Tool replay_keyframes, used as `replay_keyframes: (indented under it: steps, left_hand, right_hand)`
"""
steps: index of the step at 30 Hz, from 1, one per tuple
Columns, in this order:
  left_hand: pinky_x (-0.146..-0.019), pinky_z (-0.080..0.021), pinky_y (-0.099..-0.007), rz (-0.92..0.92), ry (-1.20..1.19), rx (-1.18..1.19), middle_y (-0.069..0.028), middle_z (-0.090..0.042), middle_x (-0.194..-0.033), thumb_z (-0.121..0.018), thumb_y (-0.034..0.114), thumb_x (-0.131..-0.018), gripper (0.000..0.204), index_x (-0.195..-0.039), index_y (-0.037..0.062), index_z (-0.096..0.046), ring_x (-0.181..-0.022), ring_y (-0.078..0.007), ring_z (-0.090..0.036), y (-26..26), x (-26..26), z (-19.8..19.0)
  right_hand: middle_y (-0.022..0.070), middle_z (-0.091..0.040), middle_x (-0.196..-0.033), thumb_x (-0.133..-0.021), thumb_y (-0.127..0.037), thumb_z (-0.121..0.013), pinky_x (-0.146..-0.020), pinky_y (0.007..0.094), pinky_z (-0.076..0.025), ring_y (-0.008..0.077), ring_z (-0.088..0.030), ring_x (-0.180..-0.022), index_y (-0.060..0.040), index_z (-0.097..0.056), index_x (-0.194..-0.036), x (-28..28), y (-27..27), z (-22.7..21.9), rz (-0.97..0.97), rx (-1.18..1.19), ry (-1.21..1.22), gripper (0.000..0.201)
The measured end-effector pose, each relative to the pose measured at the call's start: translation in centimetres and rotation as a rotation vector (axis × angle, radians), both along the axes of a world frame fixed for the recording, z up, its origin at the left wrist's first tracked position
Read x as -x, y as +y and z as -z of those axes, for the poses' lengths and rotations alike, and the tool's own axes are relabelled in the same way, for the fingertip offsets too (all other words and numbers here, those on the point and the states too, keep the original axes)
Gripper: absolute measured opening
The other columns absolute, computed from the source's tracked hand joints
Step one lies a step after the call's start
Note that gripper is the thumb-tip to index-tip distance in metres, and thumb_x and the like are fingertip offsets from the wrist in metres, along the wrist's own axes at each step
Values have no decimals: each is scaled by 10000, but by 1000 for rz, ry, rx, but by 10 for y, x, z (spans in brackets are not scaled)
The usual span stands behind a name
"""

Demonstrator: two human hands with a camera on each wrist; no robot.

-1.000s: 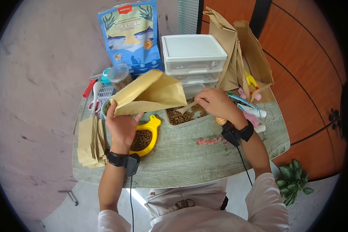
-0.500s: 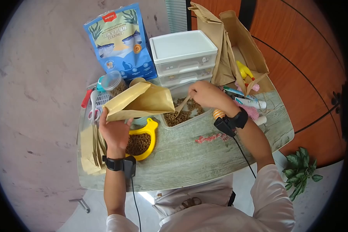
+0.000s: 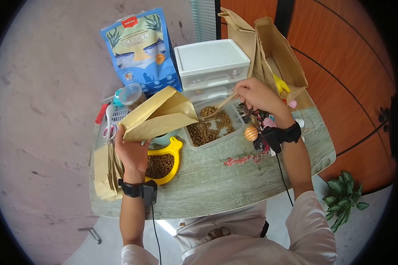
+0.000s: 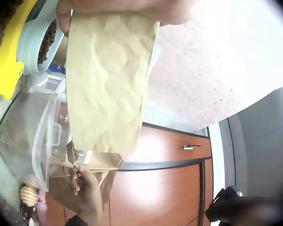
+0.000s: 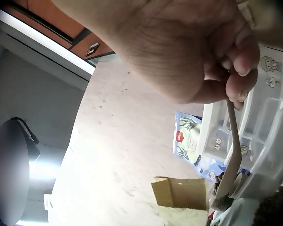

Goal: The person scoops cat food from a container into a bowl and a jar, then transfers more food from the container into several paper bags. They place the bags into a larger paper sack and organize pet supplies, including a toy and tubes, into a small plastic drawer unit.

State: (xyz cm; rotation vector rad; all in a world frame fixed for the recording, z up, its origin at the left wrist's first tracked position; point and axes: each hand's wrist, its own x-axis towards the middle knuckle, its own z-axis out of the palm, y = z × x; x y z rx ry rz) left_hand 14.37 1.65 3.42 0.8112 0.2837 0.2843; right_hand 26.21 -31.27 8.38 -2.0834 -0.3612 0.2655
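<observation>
My left hand (image 3: 133,155) grips a small brown paper bag (image 3: 166,126) by its lower left end; its gaping mouth faces right. In the left wrist view the paper bag (image 4: 108,80) hangs flat from the fingers. My right hand (image 3: 260,96) pinches the handle of a wooden spoon (image 3: 227,100), whose bowl carries a heap of kibble (image 3: 208,111). That spoon is held over a clear plastic box (image 3: 219,140) with more kibble spread across its bottom. In the right wrist view the spoon (image 5: 234,146) slants down from the curled fingers.
A yellow bowl (image 3: 178,161) of kibble stands below the bag, beside stacked paper bags (image 3: 104,170). Behind are a lidded jar (image 3: 132,95), a blue pet food pouch (image 3: 141,57) and white drawers (image 3: 212,57). Toys, including an orange striped ball (image 3: 250,133), lie at right.
My right hand has moved up and right, lifting the spoon out of the kibble with a heap on it. The paper bag stays in my left hand, almost in place.
</observation>
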Motion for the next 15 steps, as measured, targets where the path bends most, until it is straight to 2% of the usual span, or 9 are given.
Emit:
replay_keyframes:
  steps: [3,6,8,9,11,15]
  left_hand:
    - [-1022,-290,-467,-18,3,12,-87,-469,-1322,-527,424,-874,512,-1278,115,-471,-1240,-246,-405,1,1,1]
    - [-1008,-305,-462,-31,1,9,-89,-472,-1313,-522,430,-873,514,-1278,117,-470,-1229,-245,-412,2,1,0]
    - [-984,-329,-456,-27,24,13,-85,-475,-1306,-521,437,-872,514,-1275,121,-474,-1213,-238,-424,-2,3,-3]
    - [-984,-329,-456,-27,22,15,-85,-475,-1306,-521,437,-872,514,-1275,121,-474,-1213,-238,-424,-3,3,-3]
    - [-984,-342,-462,-5,44,12,-86,-472,-1315,-520,444,-871,537,-1281,102,-465,-1227,-243,-419,-4,3,-2]
    - [-979,-348,-457,58,56,13,-84,-470,-1318,-514,459,-875,544,-1284,104,-464,-1231,-242,-414,-7,5,-5]
  right_hand:
    - [9,-514,-628,-904,-180,-467,-404,225,-378,78,-481,-454,0,-599,-828,1,0,-14,26,41,-44,236]
    - [2,-505,-621,-904,-181,-463,-403,221,-376,68,-476,-454,-8,-596,-828,4,6,-28,-9,-29,-58,231]
    - [44,-543,-664,-866,-177,-463,-404,273,-418,124,-528,-475,38,-616,-842,6,13,-38,1,-3,-92,266]
    - [44,-543,-664,-866,-177,-463,-404,273,-418,124,-528,-475,38,-616,-842,7,18,-42,1,-1,-94,266]
    - [-9,-494,-613,-898,-185,-472,-405,226,-378,68,-471,-457,-11,-592,-820,7,27,-48,22,-9,-78,225]
    - [-9,-505,-623,-897,-187,-470,-415,238,-390,78,-493,-476,-9,-596,-802,3,46,-49,-5,6,-93,238]
